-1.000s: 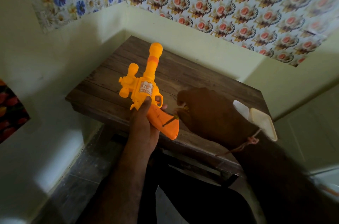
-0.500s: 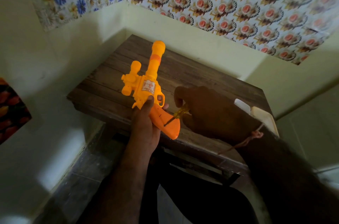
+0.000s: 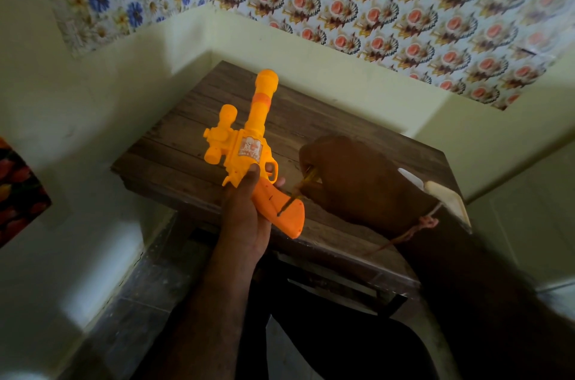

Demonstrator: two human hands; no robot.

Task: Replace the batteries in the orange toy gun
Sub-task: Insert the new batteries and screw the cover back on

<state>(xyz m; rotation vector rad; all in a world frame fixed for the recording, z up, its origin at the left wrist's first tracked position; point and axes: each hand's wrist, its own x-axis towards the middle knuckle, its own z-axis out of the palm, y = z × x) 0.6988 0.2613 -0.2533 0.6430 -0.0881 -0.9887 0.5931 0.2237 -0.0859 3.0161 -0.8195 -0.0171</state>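
Observation:
My left hand (image 3: 245,214) grips the orange toy gun (image 3: 249,149) around the top of its handle, barrel pointing up and away over the wooden table (image 3: 186,143). My right hand (image 3: 357,180) is closed around a small screwdriver (image 3: 295,192) with a yellow handle. Its dark tip rests on the side of the gun's handle, near the butt. No batteries are visible.
A white object (image 3: 448,199) lies at the table's right edge, partly hidden behind my right wrist, which wears a red thread. The table stands in a corner, with pale walls to the left and behind. Dark floor shows below to the left.
My right hand has brought the screwdriver in from the right until its tip touches the gun's handle. The left hand has held the gun nearly still.

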